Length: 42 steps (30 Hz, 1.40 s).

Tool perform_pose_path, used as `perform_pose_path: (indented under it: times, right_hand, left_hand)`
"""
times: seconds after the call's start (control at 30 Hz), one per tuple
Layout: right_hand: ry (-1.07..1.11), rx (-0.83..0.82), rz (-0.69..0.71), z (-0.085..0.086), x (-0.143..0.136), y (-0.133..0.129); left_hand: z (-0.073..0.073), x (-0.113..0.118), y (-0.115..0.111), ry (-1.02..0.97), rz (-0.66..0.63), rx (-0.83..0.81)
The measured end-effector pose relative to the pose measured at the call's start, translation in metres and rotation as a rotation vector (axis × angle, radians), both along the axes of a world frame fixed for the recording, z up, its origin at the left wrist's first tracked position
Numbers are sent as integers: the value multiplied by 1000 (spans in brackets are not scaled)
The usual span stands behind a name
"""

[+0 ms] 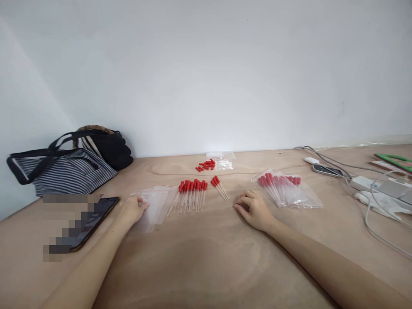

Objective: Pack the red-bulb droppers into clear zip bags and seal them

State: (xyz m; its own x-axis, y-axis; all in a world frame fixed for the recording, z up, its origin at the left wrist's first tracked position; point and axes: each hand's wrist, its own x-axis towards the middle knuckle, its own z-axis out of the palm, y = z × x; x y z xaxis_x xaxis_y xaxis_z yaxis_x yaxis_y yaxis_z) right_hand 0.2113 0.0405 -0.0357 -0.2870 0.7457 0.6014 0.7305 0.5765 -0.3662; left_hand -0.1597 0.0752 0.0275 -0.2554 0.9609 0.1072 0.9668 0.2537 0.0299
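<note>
My left hand (133,209) lies at the left edge of a stack of clear zip bags (156,208), its fingers bent over them; whether it pinches one is unclear. Beside the bags is a row of droppers with red bulbs (193,193). Two or so more droppers (219,189) lie apart, tips toward my right hand. My right hand (252,209) rests on the table, fingers curled, with nothing visible in it. To its right are filled clear bags of red-bulbed droppers (283,189). Farther back, loose red bulbs (206,165) lie by a bag of clear tubes (223,162).
A phone or tablet (96,219) lies left of my left forearm. A striped bag (74,171) and a black bag (111,148) stand at the back left. Cables, a power strip (363,183), a small dark device (327,171) and green-handled scissors (394,162) are at the right.
</note>
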Motion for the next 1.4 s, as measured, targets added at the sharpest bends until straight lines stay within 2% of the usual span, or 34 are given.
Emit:
perform_pose_path:
  times: [0.17, 0.27, 0.33, 0.37, 0.43, 0.53, 0.63, 0.73, 0.8, 0.9, 1.03, 1.2, 1.4]
  right_hand:
    - [4, -8, 22, 1, -1, -1]
    - [18, -52, 33, 3, -1, -1]
    - [45, -92, 40, 5, -1, -2]
    - [64, -108, 44, 6, -1, -3]
    - [118, -138, 60, 10, -2, -6]
    - [202, -199, 123, 16, -5, -16]
    - [186, -299, 184, 21, -9, -30]
    - [86, -368, 177, 22, -13, -39]
    - [45, -373, 174, 21, -14, -39]
    - [38, -368, 194, 18, -13, -36]
    - [38, -374, 250, 17, -11, -34]
    - [55, -367, 323, 19, -10, -37]
    - [85, -343, 329, 21, -11, -39]
  left_hand:
    - [6, -6, -3, -89, 41, 24]
    - [20, -11, -11, -151, 16, 79]
    - [32, -8, -20, -318, -125, 134]
    - [38, -2, -25, -459, -255, 130]
    - [43, 20, -35, -628, -503, -12]
    - [33, 71, -48, -647, -740, -210]
    - [13, 117, -61, -489, -870, -162]
    - [-2, 139, -71, -398, -929, -29]
    - [-10, 143, -76, -437, -993, 10]
    - [-18, 144, -80, -501, -1061, -55]
    - [-24, 150, -82, -474, -1025, -136]
    - [-26, 155, -82, -462, -1019, -81]
    - [-29, 153, -82, -465, -973, -98]
